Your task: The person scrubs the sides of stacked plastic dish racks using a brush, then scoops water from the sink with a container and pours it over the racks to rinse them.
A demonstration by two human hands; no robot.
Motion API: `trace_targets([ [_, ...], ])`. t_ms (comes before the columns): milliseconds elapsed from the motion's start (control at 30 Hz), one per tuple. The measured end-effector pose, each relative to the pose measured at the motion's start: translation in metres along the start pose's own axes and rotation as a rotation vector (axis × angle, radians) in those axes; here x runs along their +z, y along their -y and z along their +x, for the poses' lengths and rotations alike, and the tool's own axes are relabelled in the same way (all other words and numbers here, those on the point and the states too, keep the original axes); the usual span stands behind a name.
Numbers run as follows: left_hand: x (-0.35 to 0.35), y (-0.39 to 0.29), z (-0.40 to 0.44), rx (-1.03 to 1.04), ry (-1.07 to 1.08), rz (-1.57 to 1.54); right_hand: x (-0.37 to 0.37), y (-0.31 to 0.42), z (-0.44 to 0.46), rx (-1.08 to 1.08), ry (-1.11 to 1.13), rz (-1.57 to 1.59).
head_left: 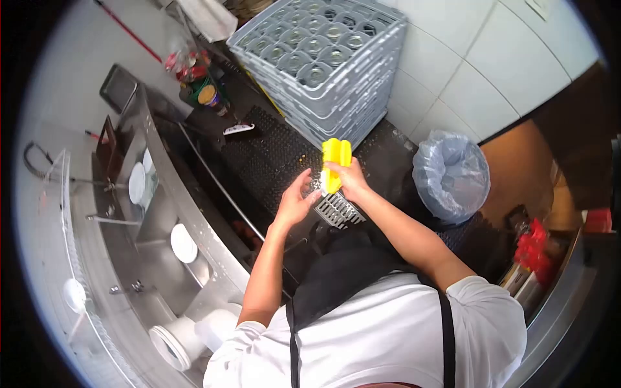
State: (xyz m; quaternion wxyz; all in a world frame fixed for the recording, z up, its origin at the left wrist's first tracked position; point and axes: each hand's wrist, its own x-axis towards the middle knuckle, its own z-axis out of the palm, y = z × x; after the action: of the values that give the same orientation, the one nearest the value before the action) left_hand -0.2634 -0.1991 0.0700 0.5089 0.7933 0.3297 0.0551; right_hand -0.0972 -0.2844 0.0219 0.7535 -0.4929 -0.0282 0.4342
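My right hand (350, 178) is wrapped round a bright yellow scrub brush (336, 154), with what look like white bristles on its left side. To the left of the brush is my left hand (299, 200), its fingers apart and nothing held; its thumb comes close to the white part, and I cannot tell whether they touch. Just below both hands shows a grey slotted grate or basket (339, 211), partly hidden by my dark apron (352, 265).
Stacked grey glass racks (323, 97) with upturned glasses stand ahead. A lined bin (451, 178) is at right. Along the left runs a steel sink counter (194, 223) with white plates (184, 243) and a white bucket (174, 343). A black perforated mat (259, 145) covers the floor.
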Motion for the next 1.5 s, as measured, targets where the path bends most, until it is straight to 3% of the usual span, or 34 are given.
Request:
trace_targets([
  [133,-0.005,0.028,-0.008,-0.063,-0.071,-0.529,0.028,-0.046,0.009,0.021,0.191,-0.439],
  [167,-0.006,0.025,-0.013,-0.059,-0.099,-0.545,0.037,-0.057,0.002,-0.078,0.125,-0.655],
  [300,-0.009,0.033,-0.021,0.047,-0.261,-0.532,0.08,-0.017,-0.03,-0.238,0.358,-0.926],
  [333,-0.017,0.005,-0.03,0.088,-0.284,-0.647,0.084,-0.016,-0.027,-0.47,0.522,-0.946],
  [400,-0.014,0.005,-0.029,0.207,-0.523,-0.757,0.1,-0.008,-0.03,-0.676,0.764,-1.102],
  [467,-0.024,-0.021,-0.038,0.118,-0.88,-0.842,0.115,0.003,-0.038,-0.707,1.094,-1.053],
  [500,-0.037,-0.029,-0.044,0.051,-1.035,-0.979,0.125,0.012,-0.051,-0.834,1.128,-1.02],
  [567,-0.062,-0.02,-0.062,0.119,-1.203,-1.025,0.145,0.036,-0.069,-0.788,1.261,-0.931],
  [633,-0.092,-0.049,-0.119,0.084,-1.381,-0.677,0.147,0.048,-0.076,-0.623,1.306,-0.899],
  [667,-0.107,-0.085,-0.163,-0.113,-1.455,-0.483,0.146,0.046,-0.072,-0.62,1.309,-0.891],
  [700,-0.117,-0.074,-0.2,-0.129,-1.581,-0.057,0.143,0.045,-0.068,-0.582,1.305,-0.877],
  [733,-0.125,-0.101,-0.24,-0.289,-1.642,0.085,0.137,0.045,-0.062,-0.533,1.294,-0.921],
  [833,-0.132,-0.126,-0.354,-0.787,-1.604,0.479,0.101,0.029,-0.021,-0.431,1.248,-1.015],
  [867,-0.134,-0.135,-0.376,-1.053,-1.489,0.509,0.09,0.026,-0.013,-0.434,1.203,-1.03],
  [967,-0.139,-0.089,-0.42,-1.458,-0.952,0.568,0.075,0.03,-0.003,-0.373,1.169,-1.154],
  [1067,-0.141,0.0,-0.43,-1.422,-0.695,0.619,0.083,0.031,-0.006,-0.416,1.189,-1.124],
  [1167,-0.135,0.076,-0.421,-1.323,-0.691,0.651,0.097,0.041,-0.013,-0.55,1.214,-1.139],
  [1233,-0.123,0.095,-0.41,-1.366,-0.658,0.516,0.097,0.048,-0.014,-0.659,1.249,-1.113],
  [1300,-0.096,0.253,-0.465,-1.23,-1.018,0.243,0.085,0.053,-0.005,-0.679,1.273,-1.137],
  [1400,-0.105,0.225,-0.491,-1.026,-0.754,0.277,0.056,0.068,0.01,-0.556,1.189,-1.233],
  [1433,-0.118,0.157,-0.468,-1.145,-0.695,0.15,0.045,0.077,0.018,-0.499,1.15,-1.275],
  [1467,-0.136,0.096,-0.452,-1.188,-0.502,0.327,0.034,0.083,0.028,-0.463,1.088,-1.285],
  [1500,-0.145,0.035,-0.44,-1.123,-0.592,0.257,0.024,0.093,0.04,-0.505,1.013,-1.267],
])
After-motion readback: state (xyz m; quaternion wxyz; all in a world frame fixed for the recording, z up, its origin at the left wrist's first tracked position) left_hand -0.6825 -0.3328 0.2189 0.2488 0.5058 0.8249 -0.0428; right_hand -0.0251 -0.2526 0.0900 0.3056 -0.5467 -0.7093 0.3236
